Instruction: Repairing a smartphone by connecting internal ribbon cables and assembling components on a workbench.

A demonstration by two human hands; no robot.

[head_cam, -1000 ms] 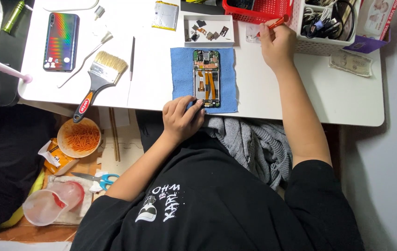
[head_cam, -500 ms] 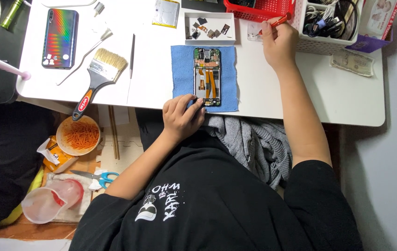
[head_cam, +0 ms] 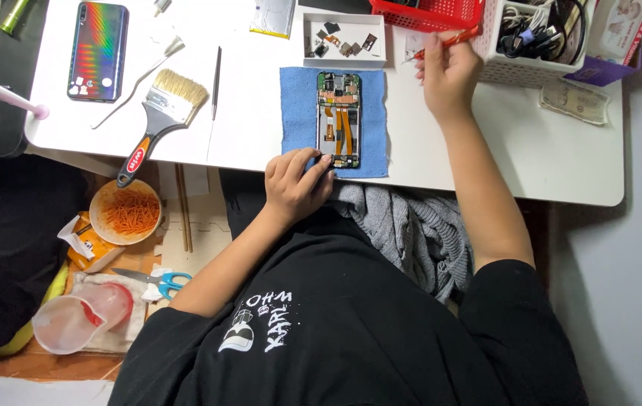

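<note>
An opened phone (head_cam: 339, 119) with its inner boards and orange ribbon cables exposed lies on a blue cloth (head_cam: 296, 113) at the white table's (head_cam: 486, 143) near edge. My left hand (head_cam: 296, 184) rests at the cloth's lower edge, with fingertips touching the phone's bottom corner. Farther back, my right hand (head_cam: 447, 71) is closed around a thin orange-handled tool (head_cam: 458, 37) that points toward the red basket (head_cam: 426, 13). A small white tray (head_cam: 343, 53) of loose phone parts sits just behind the cloth.
On the table's left lie a paintbrush (head_cam: 157, 120), a thin dark pick (head_cam: 216, 71) and a phone back with rainbow sheen (head_cam: 98, 49). A white basket of cables (head_cam: 539, 45) and a banknote (head_cam: 575, 101) are at right. A bowl (head_cam: 124, 212), scissors (head_cam: 159, 280) and a plastic jug (head_cam: 80, 319) are on the floor.
My right hand has drawn back slightly from the red basket, holding the orange tool. My left hand stays at the phone's bottom edge.
</note>
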